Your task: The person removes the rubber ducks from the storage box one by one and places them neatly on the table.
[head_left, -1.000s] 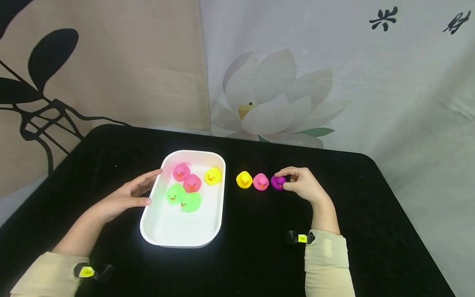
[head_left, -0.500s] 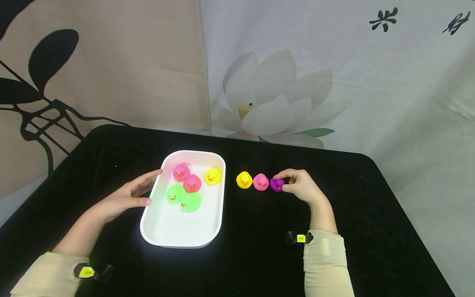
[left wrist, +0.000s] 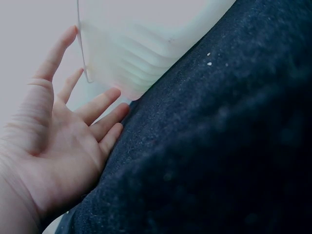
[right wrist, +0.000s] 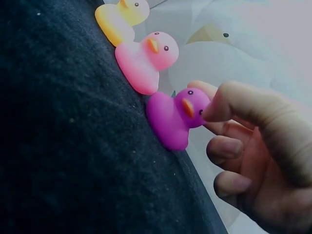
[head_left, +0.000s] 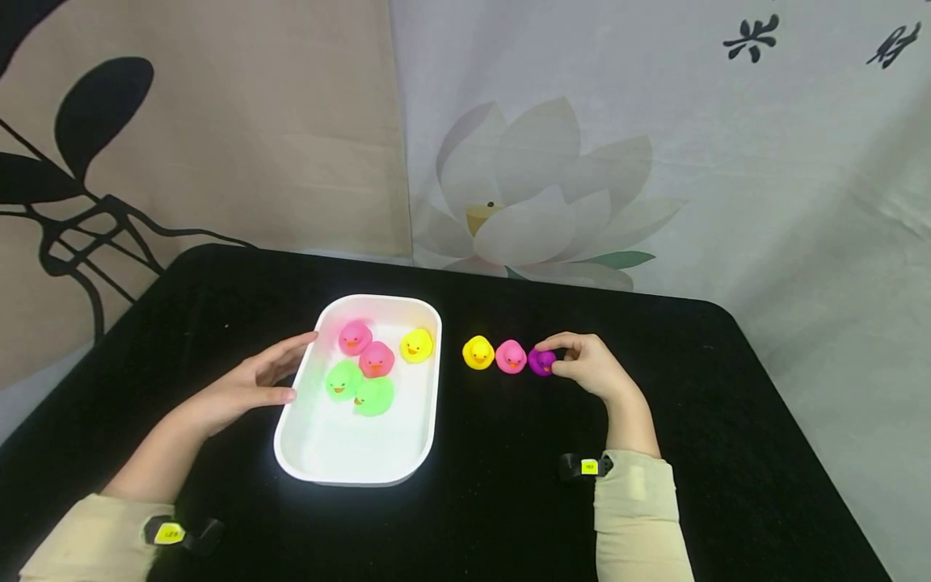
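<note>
A purple rubber duck [head_left: 541, 361] sits on the black table at the right end of a short row. My right hand [head_left: 592, 368] pinches its head between thumb and forefinger, as the right wrist view shows with the purple duck [right wrist: 170, 117]. Left of it stand a pink duck [head_left: 511, 356] and a yellow duck [head_left: 478, 353]. My left hand [head_left: 236, 392] touches the left side of a white tray [head_left: 356, 461] with fingers spread. In the left wrist view, the left hand [left wrist: 68, 131] has its palm bare and fingertips at the tray wall [left wrist: 146, 48].
Inside the tray lie two pink ducks [head_left: 377, 359], two green ducks [head_left: 374, 396] and a yellow duck [head_left: 417, 345]. Black cloth covers the table [head_left: 502, 501]. A printed curtain [head_left: 553, 162] hangs behind the table's far edge.
My right hand has shifted slightly left with the purple duck, bringing it closer to the pink duck. The left hand and the tray have stayed in place.
</note>
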The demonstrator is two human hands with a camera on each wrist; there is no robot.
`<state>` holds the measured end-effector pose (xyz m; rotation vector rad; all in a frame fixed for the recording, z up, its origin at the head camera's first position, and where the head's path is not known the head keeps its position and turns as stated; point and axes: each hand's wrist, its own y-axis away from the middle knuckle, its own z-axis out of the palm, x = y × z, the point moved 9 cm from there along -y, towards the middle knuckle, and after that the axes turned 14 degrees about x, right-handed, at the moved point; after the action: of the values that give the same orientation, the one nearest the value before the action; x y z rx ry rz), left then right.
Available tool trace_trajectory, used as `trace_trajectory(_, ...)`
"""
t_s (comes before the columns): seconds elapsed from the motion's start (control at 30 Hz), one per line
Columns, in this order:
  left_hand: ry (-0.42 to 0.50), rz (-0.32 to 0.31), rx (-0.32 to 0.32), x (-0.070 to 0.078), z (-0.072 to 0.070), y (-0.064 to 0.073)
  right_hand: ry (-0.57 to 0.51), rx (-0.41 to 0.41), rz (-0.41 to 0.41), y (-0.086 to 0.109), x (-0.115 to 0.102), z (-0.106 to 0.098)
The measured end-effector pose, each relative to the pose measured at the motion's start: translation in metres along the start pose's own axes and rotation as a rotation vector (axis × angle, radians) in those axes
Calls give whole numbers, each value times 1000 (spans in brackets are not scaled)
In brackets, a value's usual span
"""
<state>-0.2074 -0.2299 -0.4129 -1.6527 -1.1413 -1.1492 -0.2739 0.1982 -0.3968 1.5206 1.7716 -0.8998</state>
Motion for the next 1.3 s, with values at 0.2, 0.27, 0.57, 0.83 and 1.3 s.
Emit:
trace_trajectory(0.2, -6, -8, 1, -3, -1, 0, 20, 8, 10, 0, -2, -2)
trace_trajectory(0.27, -8, -12, 2, -4, -1, 0, 20, 26, 2, 0, -6, -5)
trace_trajectory(0.57, -10, -12, 5, -1, -1, 0, -31, 127, -107, -1, -40, -20)
trace_trajectory(0.83, -3, -3, 2, 1, 0, 0, -119, 216, -166, 6, -78, -21)
trace_trajectory(1.3, -16, -18, 14, 0, 0, 0, -202, 256, -211, 23, -136, 2)
